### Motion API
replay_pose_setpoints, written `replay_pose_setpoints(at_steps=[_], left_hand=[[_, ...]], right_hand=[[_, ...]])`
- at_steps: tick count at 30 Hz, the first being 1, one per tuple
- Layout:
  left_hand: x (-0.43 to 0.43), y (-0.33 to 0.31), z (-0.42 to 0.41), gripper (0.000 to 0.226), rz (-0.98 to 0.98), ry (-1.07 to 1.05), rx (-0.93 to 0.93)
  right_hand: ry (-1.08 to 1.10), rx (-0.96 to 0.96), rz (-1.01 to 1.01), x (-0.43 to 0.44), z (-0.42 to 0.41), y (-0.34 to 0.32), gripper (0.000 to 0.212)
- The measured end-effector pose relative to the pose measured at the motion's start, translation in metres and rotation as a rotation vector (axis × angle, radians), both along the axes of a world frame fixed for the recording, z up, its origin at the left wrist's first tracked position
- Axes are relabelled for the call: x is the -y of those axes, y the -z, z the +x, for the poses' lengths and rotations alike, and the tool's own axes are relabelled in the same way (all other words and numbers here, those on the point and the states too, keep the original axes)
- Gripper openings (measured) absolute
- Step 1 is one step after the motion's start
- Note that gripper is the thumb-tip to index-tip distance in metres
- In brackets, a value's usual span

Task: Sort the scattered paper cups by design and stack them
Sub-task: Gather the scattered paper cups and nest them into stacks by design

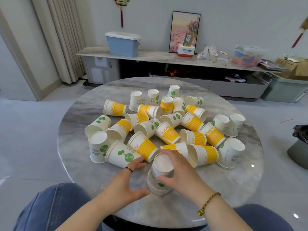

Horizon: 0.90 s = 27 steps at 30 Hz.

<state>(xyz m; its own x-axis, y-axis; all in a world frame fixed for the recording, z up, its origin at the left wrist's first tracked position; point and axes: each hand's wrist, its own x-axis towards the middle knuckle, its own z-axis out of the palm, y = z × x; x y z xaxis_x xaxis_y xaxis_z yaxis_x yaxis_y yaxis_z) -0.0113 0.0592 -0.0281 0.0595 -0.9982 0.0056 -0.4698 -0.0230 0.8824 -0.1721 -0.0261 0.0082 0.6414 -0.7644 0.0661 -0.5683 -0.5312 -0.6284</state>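
Observation:
Several paper cups lie scattered on a round grey marble table [83, 164]: some carry a yellow striped LUCKY band [168, 133], others a green tree print [122, 155]. Near the front edge stands a short upside-down stack of green-tree cups [160, 174]. My right hand [180, 172] grips the top cup of that stack from the right, thumb on its front. My left hand [130, 179] is spread open just left of the stack, thumb close to its base, fingers near a lying green-tree cup.
A low marble sideboard [150, 56] runs along the back wall with a blue bin [123, 45], a framed picture and clutter. A dark bag and stool [300, 147] stand at the right. My knees in jeans sit under the table's near edge.

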Motion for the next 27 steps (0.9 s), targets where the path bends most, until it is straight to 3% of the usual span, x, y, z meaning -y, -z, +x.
replay_pose_setpoints(at_steps=[4, 7, 10, 13, 16, 19, 22, 27], left_hand=[[0.005, 0.005, 0.005, 0.036, -0.093, -0.067, 0.069], [0.007, 0.002, 0.022, 0.046, -0.22, -0.178, 0.139], [0.011, -0.002, 0.041, 0.037, -0.394, -0.26, 0.425], [0.017, -0.006, 0.055, 0.045, -0.497, -0.276, 0.709], [0.022, -0.003, 0.056, 0.055, -0.46, -0.33, 0.724], [0.024, 0.009, 0.051, 0.081, -0.423, -0.277, 0.861], [0.027, 0.022, 0.05, 0.091, -0.391, -0.146, 1.081], [0.038, 0.022, 0.05, 0.101, -0.377, 0.005, 1.242]], right_hand=[[0.0, 0.036, 0.019, -0.001, 0.001, 0.007, 0.069], [-0.061, 0.015, 0.029, 0.0, -0.002, 0.0, 0.074], [-0.062, 0.006, -0.016, 0.007, -0.016, -0.009, 0.067], [0.107, 0.054, -0.133, 0.024, -0.043, -0.007, 0.053], [0.306, -0.095, -0.219, 0.045, -0.07, -0.002, 0.045], [0.288, -0.313, -0.223, 0.06, -0.083, 0.007, 0.057], [0.237, -0.456, -0.209, 0.067, -0.081, 0.012, 0.065], [0.23, -0.568, -0.262, 0.073, -0.078, 0.013, 0.071]])
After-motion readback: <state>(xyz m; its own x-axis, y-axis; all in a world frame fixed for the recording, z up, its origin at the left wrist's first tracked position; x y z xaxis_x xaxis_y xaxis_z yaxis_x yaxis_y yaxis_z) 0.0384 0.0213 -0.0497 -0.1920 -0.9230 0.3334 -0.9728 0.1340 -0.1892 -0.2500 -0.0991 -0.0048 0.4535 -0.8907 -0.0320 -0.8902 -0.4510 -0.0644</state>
